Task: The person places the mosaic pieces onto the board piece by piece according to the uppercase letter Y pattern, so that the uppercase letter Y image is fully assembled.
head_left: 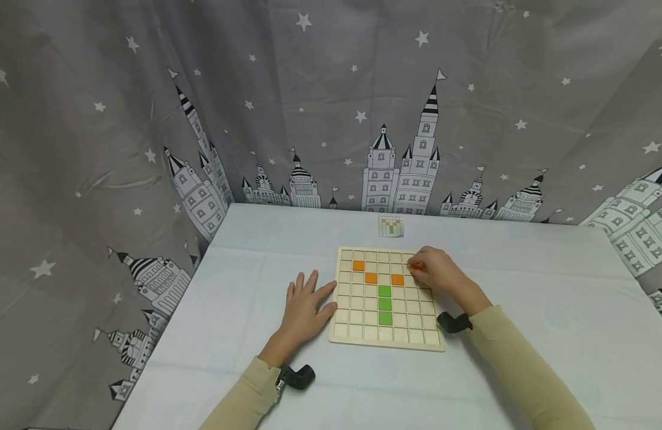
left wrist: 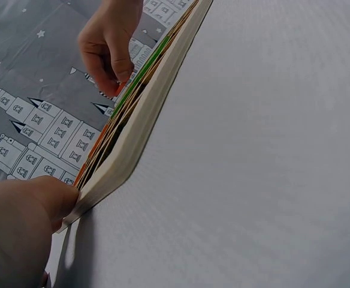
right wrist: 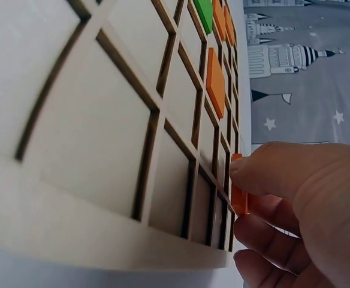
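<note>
A wooden grid board (head_left: 363, 329) lies on the white table, with orange square tiles (head_left: 359, 266) and green square tiles (head_left: 385, 304) set in some of its cells. Over the board's far right part, my right hand (head_left: 439, 276) pinches an orange tile (right wrist: 240, 186) between thumb and fingers, close to the cells. My left hand (head_left: 305, 310) lies on the table with its fingers spread, and its fingertips touch the board's left edge. In the left wrist view, the left thumb (left wrist: 58, 198) sits against the board's corner.
Behind the board lies a small pattern card (head_left: 391, 227) with a printed grid of coloured squares. A grey curtain (head_left: 320, 89) with castles and stars hangs at the table's back and left. White cloth (head_left: 363, 388) covers the table.
</note>
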Demonstrator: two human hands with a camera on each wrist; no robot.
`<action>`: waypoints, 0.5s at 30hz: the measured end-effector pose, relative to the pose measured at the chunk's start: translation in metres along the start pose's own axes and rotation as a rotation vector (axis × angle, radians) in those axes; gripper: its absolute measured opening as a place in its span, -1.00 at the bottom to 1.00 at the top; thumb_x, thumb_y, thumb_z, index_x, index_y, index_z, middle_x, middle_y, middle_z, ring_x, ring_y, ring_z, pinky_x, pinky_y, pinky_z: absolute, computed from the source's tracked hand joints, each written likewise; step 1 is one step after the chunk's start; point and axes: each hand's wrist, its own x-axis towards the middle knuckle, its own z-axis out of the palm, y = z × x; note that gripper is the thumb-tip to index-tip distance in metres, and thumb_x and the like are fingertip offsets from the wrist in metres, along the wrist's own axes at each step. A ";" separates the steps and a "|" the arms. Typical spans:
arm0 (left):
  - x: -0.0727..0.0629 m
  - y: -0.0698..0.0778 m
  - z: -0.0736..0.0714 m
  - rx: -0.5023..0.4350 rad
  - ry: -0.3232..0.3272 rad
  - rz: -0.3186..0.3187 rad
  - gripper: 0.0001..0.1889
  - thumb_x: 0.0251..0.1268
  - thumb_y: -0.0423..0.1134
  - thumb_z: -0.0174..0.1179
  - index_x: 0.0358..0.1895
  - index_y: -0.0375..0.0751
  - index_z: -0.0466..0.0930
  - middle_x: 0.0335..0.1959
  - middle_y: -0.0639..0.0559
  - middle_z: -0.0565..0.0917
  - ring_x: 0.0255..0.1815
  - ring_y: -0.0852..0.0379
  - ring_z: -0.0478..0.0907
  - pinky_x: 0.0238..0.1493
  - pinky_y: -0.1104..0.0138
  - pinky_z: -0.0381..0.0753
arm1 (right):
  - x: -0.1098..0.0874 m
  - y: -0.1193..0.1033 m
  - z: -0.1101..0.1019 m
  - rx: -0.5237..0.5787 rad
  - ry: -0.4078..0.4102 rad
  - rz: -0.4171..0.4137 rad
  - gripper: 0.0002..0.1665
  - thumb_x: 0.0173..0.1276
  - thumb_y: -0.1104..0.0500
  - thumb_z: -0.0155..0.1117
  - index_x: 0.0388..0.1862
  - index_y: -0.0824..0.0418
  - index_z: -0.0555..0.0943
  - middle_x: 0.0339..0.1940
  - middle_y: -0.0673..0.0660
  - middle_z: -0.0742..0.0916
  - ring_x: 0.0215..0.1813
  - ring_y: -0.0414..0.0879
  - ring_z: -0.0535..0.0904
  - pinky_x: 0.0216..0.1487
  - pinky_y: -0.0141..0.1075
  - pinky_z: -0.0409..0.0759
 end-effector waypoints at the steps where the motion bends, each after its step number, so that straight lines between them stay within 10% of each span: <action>1: 0.000 0.000 0.000 -0.002 -0.002 -0.001 -0.50 0.38 -0.03 0.20 0.35 -0.05 0.59 0.56 -0.39 0.28 0.62 -0.54 -0.02 0.54 -0.38 -0.08 | 0.001 -0.001 0.000 -0.002 -0.002 -0.001 -0.77 0.30 0.32 0.39 -0.08 0.36 0.78 -0.13 0.27 0.77 -0.11 0.07 0.67 -0.01 0.00 0.67; 15: -0.001 0.001 -0.001 0.004 0.022 0.009 -0.52 0.36 -0.07 0.22 0.32 -0.08 0.62 0.52 -0.42 0.33 0.59 -0.56 0.04 0.50 -0.41 -0.02 | 0.007 -0.002 0.005 -0.006 0.003 -0.086 -0.87 0.31 0.34 0.37 -0.20 0.26 0.80 -0.26 0.19 0.77 -0.20 0.00 0.63 -0.12 -0.08 0.64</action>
